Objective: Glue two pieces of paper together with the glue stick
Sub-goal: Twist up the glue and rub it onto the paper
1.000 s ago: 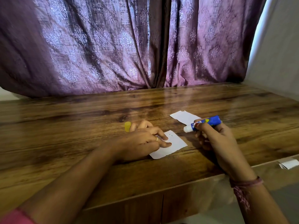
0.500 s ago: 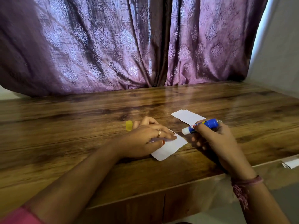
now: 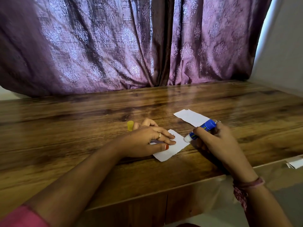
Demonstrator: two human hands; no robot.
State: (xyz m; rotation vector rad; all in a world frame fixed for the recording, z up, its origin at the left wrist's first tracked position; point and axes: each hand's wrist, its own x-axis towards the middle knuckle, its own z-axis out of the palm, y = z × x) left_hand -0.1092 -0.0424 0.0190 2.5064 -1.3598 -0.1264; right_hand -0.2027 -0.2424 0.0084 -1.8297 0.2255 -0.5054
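— Gripping the glue stick (image 3: 202, 130), our right hand (image 3: 218, 141) puts its white tip on the near paper (image 3: 172, 149), which our left hand (image 3: 147, 141) presses flat to the desk (image 3: 82, 125).

— Could it crumple?

— Yes, if that press slackens. The second paper (image 3: 191, 117) lies just beyond the grip. No containers in view.

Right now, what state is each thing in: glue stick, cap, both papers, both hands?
glue stick: uncapped, tilted, white tip on the near paper's right edge
yellow cap: off, on the table beyond the left hand
near paper: flat, pinned
far paper: flat, loose
left hand: pressing the near paper
right hand: gripping the glue stick
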